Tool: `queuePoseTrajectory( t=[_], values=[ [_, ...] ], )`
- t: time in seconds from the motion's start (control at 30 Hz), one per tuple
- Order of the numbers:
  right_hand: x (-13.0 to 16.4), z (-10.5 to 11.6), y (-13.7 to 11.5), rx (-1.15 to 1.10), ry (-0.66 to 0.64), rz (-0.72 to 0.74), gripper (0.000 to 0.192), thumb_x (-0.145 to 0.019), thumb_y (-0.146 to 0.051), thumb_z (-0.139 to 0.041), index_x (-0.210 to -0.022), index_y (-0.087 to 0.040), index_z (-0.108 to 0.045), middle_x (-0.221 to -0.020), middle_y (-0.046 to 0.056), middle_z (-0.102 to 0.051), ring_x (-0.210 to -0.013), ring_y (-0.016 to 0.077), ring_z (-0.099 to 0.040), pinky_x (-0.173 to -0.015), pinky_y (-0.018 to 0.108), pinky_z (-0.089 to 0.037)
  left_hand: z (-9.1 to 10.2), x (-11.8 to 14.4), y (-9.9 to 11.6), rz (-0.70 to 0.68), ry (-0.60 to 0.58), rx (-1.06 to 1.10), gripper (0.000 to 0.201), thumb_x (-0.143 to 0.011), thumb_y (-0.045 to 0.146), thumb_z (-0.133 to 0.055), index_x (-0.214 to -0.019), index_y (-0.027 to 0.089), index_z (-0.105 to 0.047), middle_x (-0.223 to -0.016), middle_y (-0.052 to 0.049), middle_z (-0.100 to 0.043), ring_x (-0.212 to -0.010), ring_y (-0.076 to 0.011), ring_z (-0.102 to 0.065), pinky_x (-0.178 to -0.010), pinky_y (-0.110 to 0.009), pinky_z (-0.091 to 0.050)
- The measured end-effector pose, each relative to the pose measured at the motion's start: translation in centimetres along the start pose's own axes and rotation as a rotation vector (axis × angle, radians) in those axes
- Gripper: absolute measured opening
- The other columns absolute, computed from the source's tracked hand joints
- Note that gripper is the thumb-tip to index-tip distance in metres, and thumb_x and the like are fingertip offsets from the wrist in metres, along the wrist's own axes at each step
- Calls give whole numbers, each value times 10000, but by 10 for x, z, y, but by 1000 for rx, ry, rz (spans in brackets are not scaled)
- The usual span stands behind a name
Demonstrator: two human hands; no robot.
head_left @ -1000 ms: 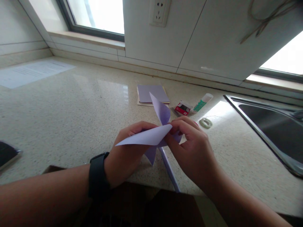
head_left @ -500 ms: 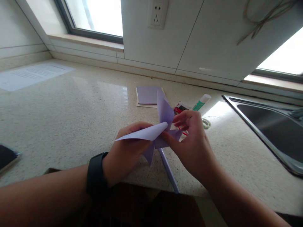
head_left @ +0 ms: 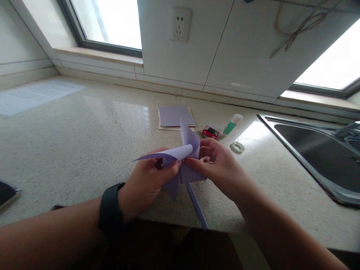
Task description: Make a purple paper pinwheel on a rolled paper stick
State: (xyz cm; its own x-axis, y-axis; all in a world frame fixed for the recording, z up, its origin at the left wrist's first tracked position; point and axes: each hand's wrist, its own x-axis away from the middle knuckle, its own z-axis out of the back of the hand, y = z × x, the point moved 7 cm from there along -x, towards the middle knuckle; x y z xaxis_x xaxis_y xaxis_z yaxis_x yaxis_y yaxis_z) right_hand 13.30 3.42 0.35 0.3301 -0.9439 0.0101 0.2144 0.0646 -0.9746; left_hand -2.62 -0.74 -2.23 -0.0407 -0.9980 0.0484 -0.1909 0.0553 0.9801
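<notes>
Pinwheel (head_left: 180, 161) of lilac paper sits above the front edge of a speckled stone countertop (head_left: 84, 135), pinched at its centre by both hands: left hand (head_left: 146, 183) closed on it from below, right hand (head_left: 222, 168) gripping from the side. Its lilac stick (head_left: 197, 206) slants down toward the person. Behind lie a paper stack (head_left: 174, 117), a glue tube (head_left: 231, 124), a red box (head_left: 210, 131) and a tape roll (head_left: 237, 147); a steel sink (head_left: 315, 150) is at right, beneath tiled walls and windows.

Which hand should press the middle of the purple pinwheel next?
Probably the right hand. Its thumb and fingertips already sit at the centre of the paper pinwheel, where the blades meet. The left hand grips the blades from behind and below, so it looks better suited to holding it steady.
</notes>
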Motion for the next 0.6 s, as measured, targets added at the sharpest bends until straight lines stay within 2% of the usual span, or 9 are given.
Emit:
queuePoseTrajectory(
  t=[0.13,0.3,0.43,0.6],
  values=[
    [1,2,-3,-1,57,61,461,-698,-357,-868,-1055,-208,-616,-951,49,-745,-798,182,-688,-679,315,-514,0,2,2,6,13,-18,224,-784,306,-820,-963,187,-757,-847,-3,-737,-769,-136,-635,-706,-233,-491],
    [3,-4,-9,43,-26,93,318,-770,-329,-804,-1024,-193,-669,-953,59,-750,-837,194,-678,-738,344,-520,-2,2,1,22,2,97,254,-774,306,-841,-987,192,-763,-921,-14,-761,-837,-145,-659,-754,-238,-506],
    [3,-4,-10,26,-50,87,278,-774,-320,-799,-988,-190,-678,-915,49,-740,-811,185,-670,-705,323,-515,1,2,-4,47,-2,65,267,-770,322,-852,-976,176,-764,-875,-11,-746,-798,-140,-643,-708,-230,-487],
    [4,-6,-10,-1,-74,78,274,-785,-321,-792,-988,-186,-667,-901,45,-727,-778,172,-662,-654,295,-509,-1,2,-4,86,-19,75,299,-789,321,-839,-1047,187,-769,-990,-35,-778,-900,-179,-679,-794,-268,-515]
  ],
)
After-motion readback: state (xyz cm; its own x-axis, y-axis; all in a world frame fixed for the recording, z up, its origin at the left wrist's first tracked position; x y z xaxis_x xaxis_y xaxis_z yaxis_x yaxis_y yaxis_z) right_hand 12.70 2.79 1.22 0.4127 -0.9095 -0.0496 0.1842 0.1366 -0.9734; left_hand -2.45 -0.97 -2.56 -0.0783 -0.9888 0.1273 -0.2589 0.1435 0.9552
